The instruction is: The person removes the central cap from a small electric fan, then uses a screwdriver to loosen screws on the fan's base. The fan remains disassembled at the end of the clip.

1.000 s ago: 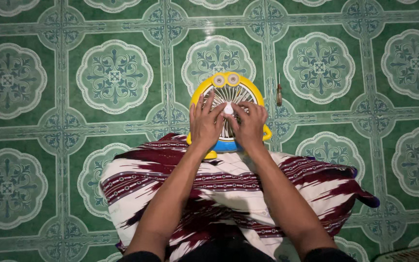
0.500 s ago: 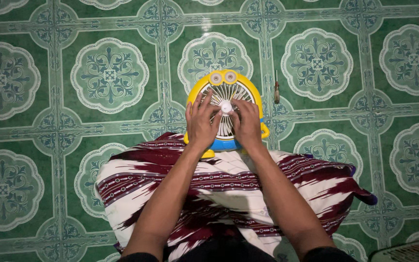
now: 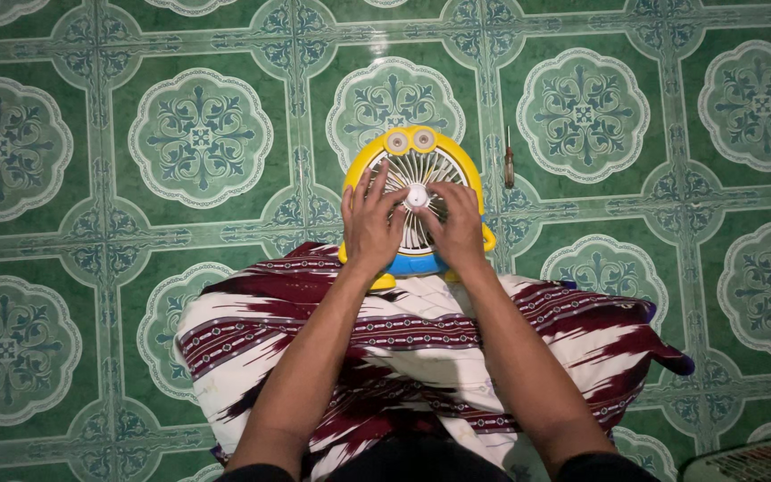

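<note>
Your left hand [image 3: 370, 228] and right hand [image 3: 457, 230] both lie spread on the front grille of the small yellow fan [image 3: 414, 178], which lies face up on the green tiled floor [image 3: 198, 134] just above the frame's centre, against your patterned sarong [image 3: 403, 339]. Neither hand grips anything whole; the fingertips [image 3: 401, 198] meet around the white hub cap [image 3: 417, 197], likely to steady and work it. A screwdriver [image 3: 509, 161] lies just right of the fan, within reach.

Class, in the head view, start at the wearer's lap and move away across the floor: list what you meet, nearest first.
Patterned cloth → left hand and right hand side by side → fan's white hub → fan's two round eyes
</note>
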